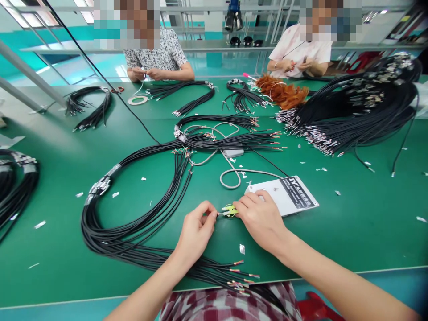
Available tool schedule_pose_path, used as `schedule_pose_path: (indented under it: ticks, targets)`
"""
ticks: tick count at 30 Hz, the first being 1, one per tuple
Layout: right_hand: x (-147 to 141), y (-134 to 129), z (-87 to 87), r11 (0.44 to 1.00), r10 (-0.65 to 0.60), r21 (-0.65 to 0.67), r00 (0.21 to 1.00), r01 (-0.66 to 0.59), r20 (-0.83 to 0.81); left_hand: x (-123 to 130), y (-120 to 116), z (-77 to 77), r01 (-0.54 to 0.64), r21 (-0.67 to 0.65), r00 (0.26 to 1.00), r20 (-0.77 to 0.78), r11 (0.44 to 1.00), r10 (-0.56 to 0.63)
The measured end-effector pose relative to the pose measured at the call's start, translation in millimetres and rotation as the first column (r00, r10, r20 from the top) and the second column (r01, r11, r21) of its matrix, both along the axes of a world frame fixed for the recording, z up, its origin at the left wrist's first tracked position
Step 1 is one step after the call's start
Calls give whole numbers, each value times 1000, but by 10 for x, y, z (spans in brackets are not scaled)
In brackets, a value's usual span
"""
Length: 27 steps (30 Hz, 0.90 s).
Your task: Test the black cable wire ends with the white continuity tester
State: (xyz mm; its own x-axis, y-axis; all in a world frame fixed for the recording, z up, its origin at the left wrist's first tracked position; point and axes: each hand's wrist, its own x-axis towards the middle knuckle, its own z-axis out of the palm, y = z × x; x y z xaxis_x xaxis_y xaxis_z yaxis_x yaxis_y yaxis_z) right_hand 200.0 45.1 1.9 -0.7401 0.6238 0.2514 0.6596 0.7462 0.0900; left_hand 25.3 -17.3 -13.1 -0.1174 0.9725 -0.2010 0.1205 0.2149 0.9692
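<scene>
- My left grip (197, 226), just below the frame's centre, pinches a thin wire end (219, 214).
- My right grip (261, 216) holds a yellow-green hand tool (230, 210) right beside that wire.
- White JY-labelled box (289, 195): right of centre, on the green bench (67, 272).
- Black cable bundle (89, 223): curving through lower left.

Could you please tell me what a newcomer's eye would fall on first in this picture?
The large heap of black cables at the right of the green table would probably catch the eye first. To its left lies a fluffy orange-brown bundle. Nearer, the right hand holds a yellow-green tool beside a white labelled box.
</scene>
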Motion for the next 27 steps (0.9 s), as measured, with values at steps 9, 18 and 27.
schedule_pose_path:
  ticks: [9, 18, 27]
  targets:
    - [-15, 72, 63, 996, 5, -92, 1000, -5, -2, 69, 51, -53, -4, 1, 997, -72, 1000, 4]
    - [-19, 73, 71, 992, -8, -123, 1000, 9, 7, 121, 74, 4, -9, -4, 983, -184, 1000, 8]
    - [167, -14, 157, 995, 24, -90, 980, -43, -196, 121, 78, 27, -3, -3, 976, -217, 1000, 3]
